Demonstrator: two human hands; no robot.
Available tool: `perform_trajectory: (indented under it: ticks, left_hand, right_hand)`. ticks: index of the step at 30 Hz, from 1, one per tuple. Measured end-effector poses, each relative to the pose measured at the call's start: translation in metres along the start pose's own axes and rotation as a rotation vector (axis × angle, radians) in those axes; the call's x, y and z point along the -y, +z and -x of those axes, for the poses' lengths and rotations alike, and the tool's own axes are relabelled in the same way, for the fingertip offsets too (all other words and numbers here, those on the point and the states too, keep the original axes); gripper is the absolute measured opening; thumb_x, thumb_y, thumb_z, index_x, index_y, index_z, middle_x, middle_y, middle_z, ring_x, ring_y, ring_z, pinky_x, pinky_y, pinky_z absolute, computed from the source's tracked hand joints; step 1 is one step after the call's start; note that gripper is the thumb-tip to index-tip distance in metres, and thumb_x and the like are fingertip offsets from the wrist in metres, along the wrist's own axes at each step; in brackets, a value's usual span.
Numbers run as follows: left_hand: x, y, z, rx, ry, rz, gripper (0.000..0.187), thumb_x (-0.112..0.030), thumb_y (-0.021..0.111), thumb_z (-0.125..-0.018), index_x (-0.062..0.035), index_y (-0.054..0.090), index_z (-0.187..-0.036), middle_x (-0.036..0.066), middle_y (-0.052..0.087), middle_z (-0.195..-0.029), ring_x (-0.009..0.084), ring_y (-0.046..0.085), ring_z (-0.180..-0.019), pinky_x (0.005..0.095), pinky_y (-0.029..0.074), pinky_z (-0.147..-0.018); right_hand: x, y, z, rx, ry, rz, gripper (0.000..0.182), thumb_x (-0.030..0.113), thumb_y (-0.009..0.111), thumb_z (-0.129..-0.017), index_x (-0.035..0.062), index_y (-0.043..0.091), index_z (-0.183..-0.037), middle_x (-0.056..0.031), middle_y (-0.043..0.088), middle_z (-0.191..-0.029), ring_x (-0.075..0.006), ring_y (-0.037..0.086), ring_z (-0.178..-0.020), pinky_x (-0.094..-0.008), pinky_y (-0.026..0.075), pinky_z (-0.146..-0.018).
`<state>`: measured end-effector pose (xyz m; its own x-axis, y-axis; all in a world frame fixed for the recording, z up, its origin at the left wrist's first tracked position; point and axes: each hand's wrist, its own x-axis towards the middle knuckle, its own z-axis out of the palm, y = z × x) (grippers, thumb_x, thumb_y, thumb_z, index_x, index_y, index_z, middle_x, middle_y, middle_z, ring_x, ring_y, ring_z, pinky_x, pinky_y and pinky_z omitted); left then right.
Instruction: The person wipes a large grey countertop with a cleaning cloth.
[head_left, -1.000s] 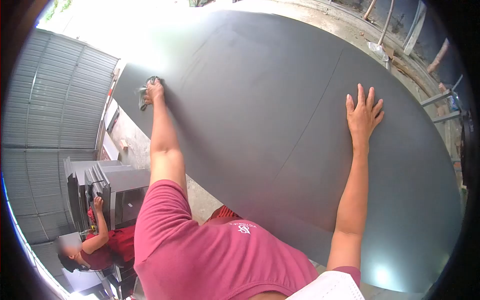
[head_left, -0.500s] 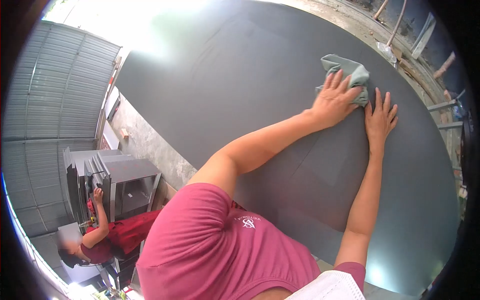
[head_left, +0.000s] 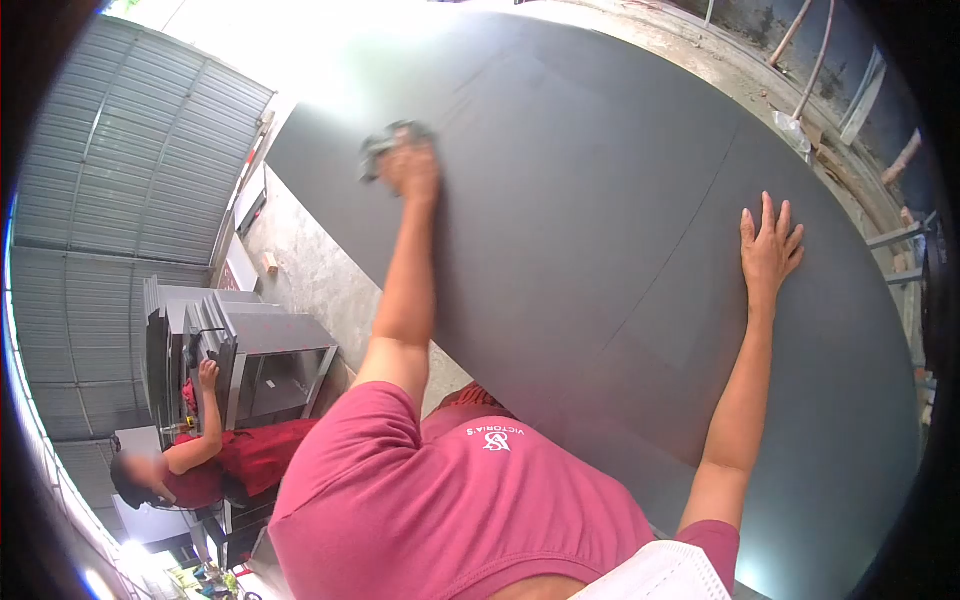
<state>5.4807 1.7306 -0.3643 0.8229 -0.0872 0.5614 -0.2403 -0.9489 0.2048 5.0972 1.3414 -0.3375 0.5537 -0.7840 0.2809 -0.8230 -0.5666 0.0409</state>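
Observation:
A large dark grey sheet (head_left: 590, 160) spreads out in front of me, with a thin dark line running across its surface. At its far left part, my left hand (head_left: 415, 168) holds a crumpled grey-green cloth (head_left: 378, 158) against the surface; hand and cloth are blurred by motion. My right hand (head_left: 770, 248) lies flat on the right part of the sheet, fingers spread, holding nothing.
To the left, a person in red (head_left: 235, 455) reaches toward grey metal cabinets (head_left: 270, 325). A corrugated metal wall (head_left: 130, 150) stands behind them. Poles and debris (head_left: 825, 150) lie beyond the sheet's right edge. Concrete floor (head_left: 315, 245) shows along its left edge.
My left hand has swept the cloth far to the left, away from my right hand. The right hand stays in about the same place on the sheet.

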Motion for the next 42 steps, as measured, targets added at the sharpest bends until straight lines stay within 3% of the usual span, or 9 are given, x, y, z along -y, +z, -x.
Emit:
perform_trajectory:
  ticks: [6,12,22,25,29,31,33,37,42]
  left_hand:
    - [-0.241,-0.031,0.069,0.210,0.509,0.446,0.048,-0.036,0.058,-0.084,-0.0099,0.048,-0.123,0.021,0.050,-0.124,0.0421,0.035,-0.124,0.0521,0.021,-0.105]
    - [-0.266,0.016,0.035,0.228,0.567,0.553,0.050,-0.042,0.055,-0.085,-0.0074,0.051,-0.121,0.022,0.049,-0.125,0.0427,0.034,-0.125,0.0530,0.022,-0.104]
    - [0.171,-0.020,-0.021,-0.195,0.246,-0.139,0.025,-0.027,0.053,-0.086,-0.0112,0.066,-0.100,0.013,0.060,-0.112,0.0296,0.056,-0.102,0.0424,0.044,-0.087]
    - [0.228,-0.080,0.014,0.126,-0.702,0.216,0.026,-0.022,0.058,-0.083,-0.0059,0.062,-0.104,0.015,0.062,-0.101,0.0306,0.058,-0.096,0.0401,0.044,-0.086]
    - [0.119,-0.116,0.043,-0.077,0.311,0.208,0.026,-0.016,0.055,-0.086,-0.0013,0.059,-0.107,0.017,0.063,-0.100,0.0314,0.058,-0.095,0.0395,0.043,-0.085]
    - [-0.013,-0.134,0.069,-0.007,0.370,0.398,0.026,-0.015,0.055,-0.086,-0.0001,0.060,-0.106,0.018,0.062,-0.102,0.0326,0.058,-0.091,0.0415,0.043,-0.083]
    - [-0.095,-0.123,0.098,0.449,0.624,0.408,0.031,-0.022,0.057,-0.087,-0.0048,0.057,-0.112,0.019,0.057,-0.111,0.0358,0.050,-0.111,0.0432,0.038,-0.096]
    - [-0.193,-0.125,0.154,0.416,0.834,0.647,0.041,-0.029,0.064,-0.082,-0.0080,0.055,-0.117,0.026,0.043,-0.128,0.0432,0.033,-0.125,0.0520,0.027,-0.104]
    - [-0.074,-0.159,0.175,0.346,0.510,0.418,0.032,-0.024,0.062,-0.083,-0.0050,0.055,-0.108,0.025,0.048,-0.120,0.0432,0.034,-0.124,0.0536,0.026,-0.103]
  right_hand:
    - [-0.002,0.002,-0.004,-0.012,-0.011,0.001,0.053,0.057,0.035,-0.090,0.0303,0.037,-0.136,-0.0065,0.031,-0.144,-0.0427,0.027,-0.130,-0.0583,0.022,-0.104]
    - [-0.001,0.006,0.001,-0.005,-0.007,-0.015,0.054,0.058,0.034,-0.090,0.0308,0.037,-0.136,-0.0071,0.031,-0.144,-0.0422,0.024,-0.131,-0.0582,0.021,-0.104]
    - [0.003,0.003,-0.001,-0.029,-0.001,-0.009,0.055,0.059,0.034,-0.090,0.0313,0.036,-0.137,-0.0071,0.029,-0.145,-0.0425,0.025,-0.131,-0.0588,0.021,-0.104]
    - [0.004,0.001,0.002,0.038,0.022,-0.024,0.053,0.058,0.035,-0.090,0.0308,0.038,-0.136,-0.0067,0.029,-0.145,-0.0424,0.024,-0.132,-0.0589,0.021,-0.104]
    - [0.002,0.006,0.002,-0.006,0.002,-0.028,0.054,0.058,0.035,-0.089,0.0308,0.039,-0.135,-0.0074,0.030,-0.145,-0.0426,0.023,-0.132,-0.0600,0.020,-0.103]
    - [0.001,0.007,0.001,-0.004,-0.020,-0.044,0.054,0.059,0.035,-0.089,0.0307,0.039,-0.135,-0.0079,0.030,-0.145,-0.0428,0.023,-0.132,-0.0603,0.020,-0.103]
    - [0.003,0.011,0.000,-0.033,-0.002,-0.054,0.057,0.062,0.034,-0.088,0.0310,0.038,-0.136,-0.0082,0.030,-0.145,-0.0433,0.023,-0.132,-0.0603,0.020,-0.103]
    - [-0.007,0.034,-0.006,-0.089,-0.017,0.021,0.061,0.068,0.031,-0.085,0.0362,0.036,-0.136,-0.0043,0.028,-0.146,-0.0406,0.022,-0.133,-0.0585,0.017,-0.105]
    - [-0.010,0.042,-0.009,-0.107,-0.019,0.016,0.063,0.071,0.029,-0.083,0.0374,0.034,-0.136,-0.0030,0.029,-0.146,-0.0406,0.024,-0.132,-0.0596,0.018,-0.104]
